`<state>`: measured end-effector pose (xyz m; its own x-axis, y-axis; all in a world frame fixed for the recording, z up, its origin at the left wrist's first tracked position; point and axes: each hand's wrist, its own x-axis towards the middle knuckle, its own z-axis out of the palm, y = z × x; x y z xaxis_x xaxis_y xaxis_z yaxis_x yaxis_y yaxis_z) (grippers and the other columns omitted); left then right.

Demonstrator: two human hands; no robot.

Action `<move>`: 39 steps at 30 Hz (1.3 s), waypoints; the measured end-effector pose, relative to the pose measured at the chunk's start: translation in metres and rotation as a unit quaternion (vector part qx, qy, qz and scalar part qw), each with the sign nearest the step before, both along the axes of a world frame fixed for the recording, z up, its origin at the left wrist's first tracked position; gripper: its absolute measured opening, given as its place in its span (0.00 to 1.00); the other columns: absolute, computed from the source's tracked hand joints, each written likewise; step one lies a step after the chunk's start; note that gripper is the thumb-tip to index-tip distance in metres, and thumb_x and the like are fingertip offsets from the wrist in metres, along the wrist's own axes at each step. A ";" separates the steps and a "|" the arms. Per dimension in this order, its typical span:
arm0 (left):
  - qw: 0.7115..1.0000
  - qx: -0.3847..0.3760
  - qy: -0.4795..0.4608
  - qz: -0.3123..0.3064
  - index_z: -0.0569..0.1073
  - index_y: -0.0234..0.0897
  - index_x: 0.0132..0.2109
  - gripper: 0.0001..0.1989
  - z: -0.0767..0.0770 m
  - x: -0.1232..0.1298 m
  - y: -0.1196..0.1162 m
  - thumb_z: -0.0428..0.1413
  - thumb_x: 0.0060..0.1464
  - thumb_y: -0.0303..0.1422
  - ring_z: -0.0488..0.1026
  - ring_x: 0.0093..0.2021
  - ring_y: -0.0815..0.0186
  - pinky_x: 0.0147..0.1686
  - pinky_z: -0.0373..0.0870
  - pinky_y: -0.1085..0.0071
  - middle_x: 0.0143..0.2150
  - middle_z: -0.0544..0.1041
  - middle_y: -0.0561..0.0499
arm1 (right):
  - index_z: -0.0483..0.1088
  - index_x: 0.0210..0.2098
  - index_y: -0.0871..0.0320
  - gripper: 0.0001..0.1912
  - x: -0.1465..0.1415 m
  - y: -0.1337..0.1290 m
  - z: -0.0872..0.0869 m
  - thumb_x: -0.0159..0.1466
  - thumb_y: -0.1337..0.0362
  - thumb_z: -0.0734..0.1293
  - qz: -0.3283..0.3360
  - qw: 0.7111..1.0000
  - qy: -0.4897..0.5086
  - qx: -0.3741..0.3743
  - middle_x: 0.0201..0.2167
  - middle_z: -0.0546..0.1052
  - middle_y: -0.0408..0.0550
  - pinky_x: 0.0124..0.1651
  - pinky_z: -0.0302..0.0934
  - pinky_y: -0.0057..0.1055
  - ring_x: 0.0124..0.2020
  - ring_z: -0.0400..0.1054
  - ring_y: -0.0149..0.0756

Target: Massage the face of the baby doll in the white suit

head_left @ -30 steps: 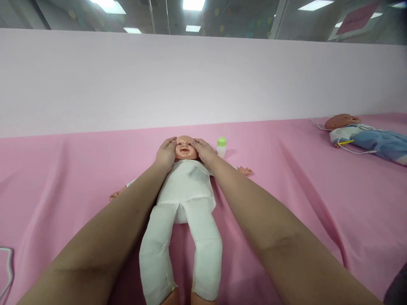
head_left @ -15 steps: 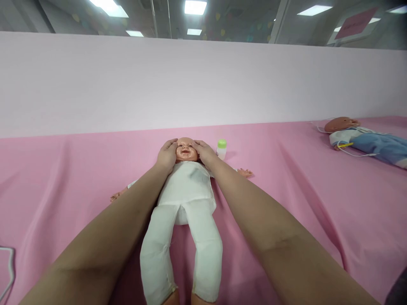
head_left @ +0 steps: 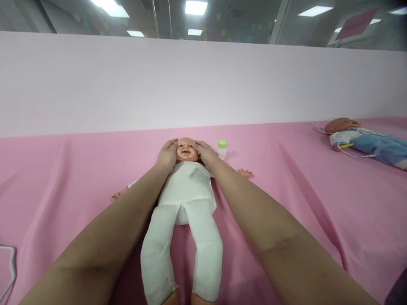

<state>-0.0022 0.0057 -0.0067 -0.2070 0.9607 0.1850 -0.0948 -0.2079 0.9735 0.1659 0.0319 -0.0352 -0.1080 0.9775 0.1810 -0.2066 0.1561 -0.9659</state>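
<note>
A baby doll [head_left: 187, 186] with a white cloth body lies on its back on a pink sheet [head_left: 79, 169], its head at the far end. My left hand [head_left: 167, 156] is cupped against the left side of the doll's head, and my right hand [head_left: 206, 154] against the right side. The fingers of both hands curve round the head, with the tips near its eyes and temples. Its arms stretch out to both sides, partly hidden under my forearms. Just right of my right hand stands a small bottle [head_left: 221, 150] with a green cap.
At the far right lies a second doll [head_left: 378, 144] in blue and white clothes, with a white cord and a yellow piece on it. A low white wall [head_left: 203, 84] runs behind the sheet, with glass above. A grey-white bent tube or wire [head_left: 13, 264] shows at the lower left.
</note>
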 end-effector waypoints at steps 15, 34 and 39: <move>1.000 -0.006 -0.004 0.005 0.79 0.38 0.53 0.16 0.005 0.003 -0.005 0.57 0.60 0.35 0.81 0.49 0.59 0.53 0.78 0.63 0.51 0.83 0.45 | 0.73 0.52 0.50 0.16 -0.003 -0.001 0.002 0.67 0.52 0.67 -0.001 1.000 0.021 -0.023 0.53 0.80 0.45 0.62 0.70 0.44 0.53 0.76 0.41; 1.000 0.010 0.016 -0.007 0.79 0.40 0.56 0.19 -0.006 -0.005 0.007 0.58 0.59 0.38 0.80 0.49 0.59 0.53 0.78 0.62 0.51 0.82 0.45 | 0.75 0.51 0.48 0.21 0.000 -0.004 0.004 0.62 0.49 0.72 0.005 1.000 -0.014 -0.010 0.48 0.82 0.44 0.58 0.71 0.42 0.48 0.77 0.40; 1.000 0.007 0.020 -0.004 0.79 0.41 0.56 0.18 -0.007 -0.005 0.008 0.58 0.60 0.38 0.80 0.49 0.59 0.52 0.78 0.63 0.51 0.82 0.45 | 0.75 0.51 0.48 0.22 -0.001 -0.003 0.004 0.61 0.49 0.73 0.000 1.000 -0.009 -0.010 0.48 0.82 0.44 0.58 0.71 0.41 0.50 0.77 0.42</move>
